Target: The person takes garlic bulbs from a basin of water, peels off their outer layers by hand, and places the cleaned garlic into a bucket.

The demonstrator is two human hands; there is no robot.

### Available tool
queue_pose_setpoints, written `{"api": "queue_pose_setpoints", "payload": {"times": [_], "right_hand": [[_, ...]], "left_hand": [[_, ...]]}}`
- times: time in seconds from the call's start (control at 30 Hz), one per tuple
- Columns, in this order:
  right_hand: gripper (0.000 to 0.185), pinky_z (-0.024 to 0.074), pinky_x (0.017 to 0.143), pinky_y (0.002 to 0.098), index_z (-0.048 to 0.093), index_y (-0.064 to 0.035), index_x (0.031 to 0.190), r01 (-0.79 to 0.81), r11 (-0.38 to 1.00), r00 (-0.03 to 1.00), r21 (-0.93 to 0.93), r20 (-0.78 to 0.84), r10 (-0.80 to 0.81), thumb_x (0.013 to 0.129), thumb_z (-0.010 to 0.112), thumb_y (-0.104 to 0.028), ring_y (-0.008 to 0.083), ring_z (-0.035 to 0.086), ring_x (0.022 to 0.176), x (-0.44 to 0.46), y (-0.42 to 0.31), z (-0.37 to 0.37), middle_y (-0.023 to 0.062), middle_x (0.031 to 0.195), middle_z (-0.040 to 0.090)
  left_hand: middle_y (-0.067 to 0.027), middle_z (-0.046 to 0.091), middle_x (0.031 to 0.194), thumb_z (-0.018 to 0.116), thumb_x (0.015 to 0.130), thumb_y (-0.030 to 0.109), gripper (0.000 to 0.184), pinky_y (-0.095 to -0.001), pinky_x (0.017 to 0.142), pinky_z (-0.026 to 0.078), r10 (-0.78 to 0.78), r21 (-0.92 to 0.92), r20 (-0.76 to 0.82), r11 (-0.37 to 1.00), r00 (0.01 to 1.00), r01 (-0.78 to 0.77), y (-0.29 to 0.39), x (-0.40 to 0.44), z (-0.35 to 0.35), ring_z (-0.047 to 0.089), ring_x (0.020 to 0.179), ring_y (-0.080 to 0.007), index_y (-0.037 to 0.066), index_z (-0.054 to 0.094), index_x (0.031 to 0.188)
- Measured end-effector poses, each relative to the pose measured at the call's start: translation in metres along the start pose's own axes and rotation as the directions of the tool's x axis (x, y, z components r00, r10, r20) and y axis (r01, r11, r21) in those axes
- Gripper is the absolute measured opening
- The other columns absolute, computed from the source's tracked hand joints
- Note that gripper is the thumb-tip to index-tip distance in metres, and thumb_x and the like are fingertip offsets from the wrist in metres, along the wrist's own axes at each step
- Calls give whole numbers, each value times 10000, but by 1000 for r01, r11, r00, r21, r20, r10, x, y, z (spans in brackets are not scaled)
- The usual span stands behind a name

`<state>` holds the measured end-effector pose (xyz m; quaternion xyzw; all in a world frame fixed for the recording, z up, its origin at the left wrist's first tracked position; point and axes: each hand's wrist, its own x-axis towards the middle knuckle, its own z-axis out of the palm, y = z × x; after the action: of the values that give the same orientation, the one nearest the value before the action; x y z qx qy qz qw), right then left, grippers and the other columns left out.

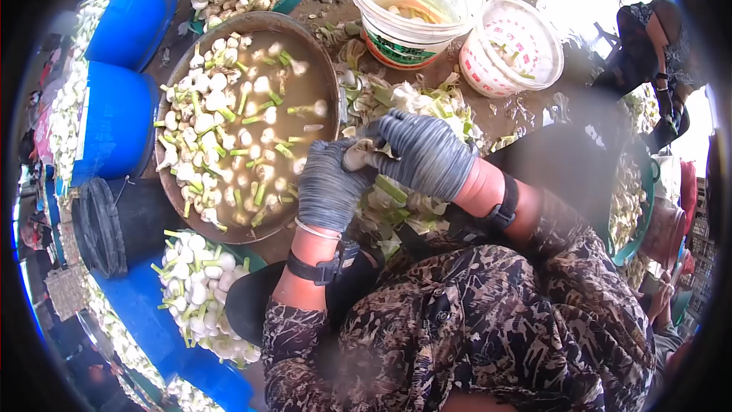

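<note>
Both hands wear striped grey gloves and meet in front of my lap. My left hand [332,187] is closed around a garlic bulb [357,157] with brownish outer skin. Bent over the same bulb, my right hand [425,154] has its fingers pinched at the skin; the fingertips are partly hidden. Just left of the hands stands a wide round tub [169,76] of murky water, where many white garlic bulbs [206,118] with short green stems float. Loose garlic peels [400,221] lie below and behind my hands.
A large white bucket [366,19] and a smaller white bucket [488,76] stand ahead. Trimmed garlic [200,282] is heaped at lower left, near a black bucket [99,221] and blue tubs [118,126]. Another person [652,53] sits at right, near a green basin [639,236] of garlic.
</note>
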<state>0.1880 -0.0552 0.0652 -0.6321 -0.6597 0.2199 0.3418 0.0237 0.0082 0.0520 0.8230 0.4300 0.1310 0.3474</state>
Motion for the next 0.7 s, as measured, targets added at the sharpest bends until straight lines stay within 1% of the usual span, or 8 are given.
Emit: {"api": "queue_pose_setpoints", "payload": {"times": [0.17, 0.3, 0.37, 0.5, 0.53, 0.57, 0.67, 0.7], "right_hand": [[137, 500, 642, 432, 615, -74, 823, 37, 986, 997, 159, -75, -26, 797, 662, -200, 357, 627, 709, 1, 13, 14, 150, 717, 630], [160, 497, 645, 449, 606, -64, 829, -152, 986, 977, -64, -160, 140, 814, 649, -217, 370, 622, 720, 15, 58, 12, 172, 751, 631], [189, 498, 616, 396, 607, -45, 897, -200, 940, 980, -275, -72, 187, 826, 673, -208, 365, 617, 697, 13, 75, 8, 187, 805, 638], [316, 523, 685, 413, 642, -56, 982, -346, 871, 882, -350, 195, 429, 884, 616, -355, 318, 664, 776, 8, 78, 8, 167, 880, 679], [405, 531, 674, 376, 641, -47, 1031, -541, 837, 804, 83, 344, 485, 912, 567, -427, 271, 671, 764, 7, 69, 7, 143, 876, 686], [497, 539, 663, 338, 640, -38, 1081, -678, 577, 730, 455, 510, 456, 940, 518, -499, 223, 679, 753, 4, 59, 5, 119, 872, 694], [525, 520, 575, 269, 641, -32, 1069, -592, 701, 742, 398, 608, 282, 950, 483, -519, 116, 620, 616, 9, 26, -11, 47, 759, 650], [440, 511, 532, 268, 652, -38, 1010, -547, 775, 715, 316, 657, 236, 952, 529, -457, 93, 591, 557, 13, 20, -10, 12, 690, 619]], "left_hand": [[-170, 589, 988, 770, 716, 210, 406, -399, 778, 500, -18, -9, 38, 1000, 999, 19, -28, -1, 19, 610, 842, -325, 58, 652, 1073], [-129, 579, 1057, 741, 738, 121, 482, -355, 886, 477, 80, -412, -71, 905, 994, -102, -22, -8, 17, 592, 976, -255, 26, 575, 1180], [-88, 575, 1196, 686, 779, 5, 576, -319, 989, 451, 34, -780, 22, 626, 999, -4, -17, -8, 12, 563, 1115, -191, 40, 480, 1316], [-89, 545, 1295, 691, 828, 106, 576, -326, 1033, 414, 63, -790, -69, 606, 996, -93, -27, -1, 9, 526, 1189, -189, 44, 457, 1351], [-89, 538, 1304, 691, 818, 64, 604, -328, 1035, 414, 72, -786, -93, 606, 993, -118, -26, 0, 8, 523, 1190, -185, 51, 435, 1364], [-89, 538, 1304, 691, 818, 64, 604, -328, 1035, 414, 68, -785, -103, 607, 992, -123, -25, 0, 11, 523, 1190, -185, 51, 435, 1364], [-110, 518, 1316, 663, 795, -46, 634, -318, 1027, 420, 32, -586, -137, 804, 990, -107, -28, 4, 19, 519, 1185, -172, 52, 413, 1370], [-91, 580, 1182, 638, 820, -34, 569, -288, 942, 472, -50, -714, -153, 696, 987, -75, -17, 6, 23, 566, 1072, -142, 34, 437, 1347]]}}
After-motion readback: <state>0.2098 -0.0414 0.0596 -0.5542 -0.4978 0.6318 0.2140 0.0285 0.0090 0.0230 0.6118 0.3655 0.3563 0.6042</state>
